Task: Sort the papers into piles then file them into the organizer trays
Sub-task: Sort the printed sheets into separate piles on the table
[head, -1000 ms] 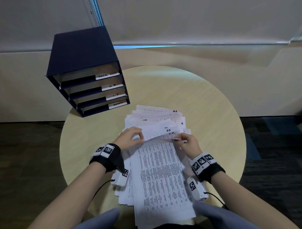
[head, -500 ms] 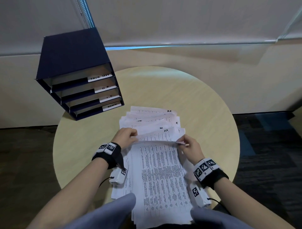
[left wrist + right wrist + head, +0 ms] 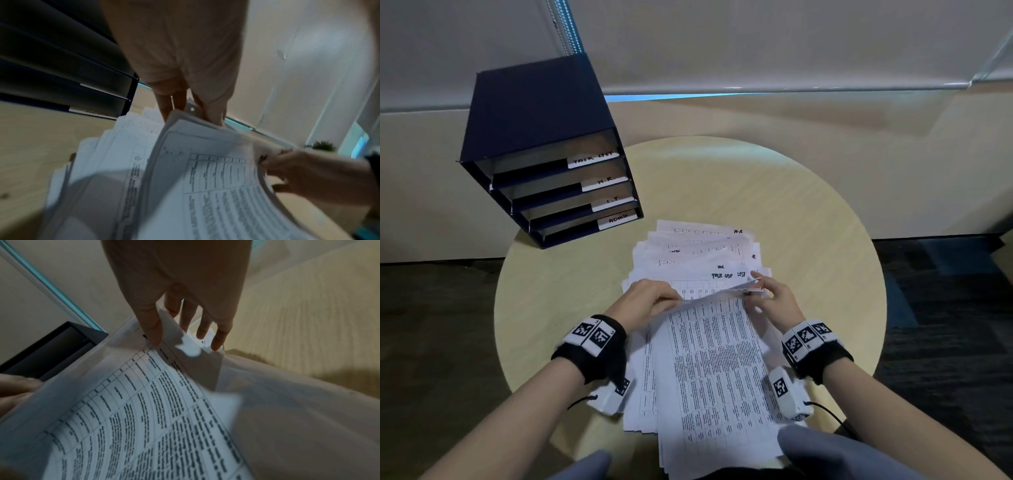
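A fanned stack of printed papers (image 3: 709,363) lies on the round wooden table (image 3: 808,240), with handwritten labels at the far top corners. My left hand (image 3: 650,301) pinches the far left edge of the top sheets (image 3: 205,146). My right hand (image 3: 770,294) pinches their far right corner (image 3: 174,340), thumb on top and fingers underneath. The far edge of these sheets is lifted and curled toward me, baring a sheet marked "TASK LIST" (image 3: 722,275). A dark blue organizer (image 3: 544,137) with labelled trays stands at the table's far left.
The organizer's tray labels (image 3: 616,219) read TASK LIST, H.R., I.T. and ADMIN from top down. Beige wall panels (image 3: 825,120) rise behind the table. Dark carpet (image 3: 945,325) surrounds it. Bare tabletop shows to the right and far side of the papers.
Both hands kept their pinch on the top sheets and drew the far edge a little nearer, uncovering the "TASK LIST" sheet. The head view shifted slightly.
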Tool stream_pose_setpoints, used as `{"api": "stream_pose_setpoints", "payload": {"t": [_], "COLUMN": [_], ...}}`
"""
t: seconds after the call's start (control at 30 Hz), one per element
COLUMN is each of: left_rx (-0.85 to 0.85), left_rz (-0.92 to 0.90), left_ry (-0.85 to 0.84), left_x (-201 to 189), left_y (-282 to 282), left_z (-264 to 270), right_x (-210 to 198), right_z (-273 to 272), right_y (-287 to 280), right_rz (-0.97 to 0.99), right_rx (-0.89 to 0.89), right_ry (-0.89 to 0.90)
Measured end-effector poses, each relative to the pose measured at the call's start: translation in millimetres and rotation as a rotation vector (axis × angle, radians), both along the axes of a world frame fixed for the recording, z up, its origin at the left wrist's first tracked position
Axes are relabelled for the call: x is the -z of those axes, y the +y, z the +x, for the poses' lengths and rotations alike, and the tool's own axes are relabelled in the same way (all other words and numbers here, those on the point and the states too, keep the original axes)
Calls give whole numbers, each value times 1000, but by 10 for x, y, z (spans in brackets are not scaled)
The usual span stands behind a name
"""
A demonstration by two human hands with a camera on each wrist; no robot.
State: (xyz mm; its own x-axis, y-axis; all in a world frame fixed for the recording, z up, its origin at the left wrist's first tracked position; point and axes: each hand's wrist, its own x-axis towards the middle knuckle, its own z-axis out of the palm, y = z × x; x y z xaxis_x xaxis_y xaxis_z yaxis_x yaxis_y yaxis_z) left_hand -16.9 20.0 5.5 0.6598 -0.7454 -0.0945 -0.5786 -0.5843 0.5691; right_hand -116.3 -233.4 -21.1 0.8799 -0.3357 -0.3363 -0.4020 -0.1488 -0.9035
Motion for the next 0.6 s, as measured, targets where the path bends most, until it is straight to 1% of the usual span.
{"api": "stream_pose_setpoints", "payload": {"t": [0.07, 0.1, 0.17, 0.2, 0.23, 0.33, 0.37, 0.4, 0.47, 0.53, 0.6], "left_rx": [-30, -72, -213, -255, -248, -114, -89, -73, -77, -93, -104], "left_rz": [8, 4, -44, -43, -1, 252, 318, 355, 373, 349, 284], "left_ry": [108, 174, 297, 291, 229, 70, 44, 10, -53, -63, -45], "left_x": [-1, 8, 16, 38, 62, 147, 182, 197, 242, 258, 281], "left_y": [-20, -35, -105, -156, -216, -404, -453, -501, -562, -596, -601], "left_z": [30, 69, 164, 229, 296, 393, 405, 405, 397, 401, 394], "right_x": [-17, -19, 5, 9, 24, 23, 16, 9, -50, -123, -136], "right_z": [-30, -47, -106, -135, -167, -248, -256, -255, -224, -164, -74], "right_y": [-4, -16, -55, -68, -84, -106, -110, -111, -63, 12, 51], "right_rz": [36, 21, -30, -53, -58, 19, 20, -22, -72, -40, 31], "right_rx": [13, 13, -5, -9, 2, 98, 111, 87, 17, 2, 24], "right_ry": [-15, -19, -26, -29, -37, -66, -73, -59, -38, -17, -9]}}
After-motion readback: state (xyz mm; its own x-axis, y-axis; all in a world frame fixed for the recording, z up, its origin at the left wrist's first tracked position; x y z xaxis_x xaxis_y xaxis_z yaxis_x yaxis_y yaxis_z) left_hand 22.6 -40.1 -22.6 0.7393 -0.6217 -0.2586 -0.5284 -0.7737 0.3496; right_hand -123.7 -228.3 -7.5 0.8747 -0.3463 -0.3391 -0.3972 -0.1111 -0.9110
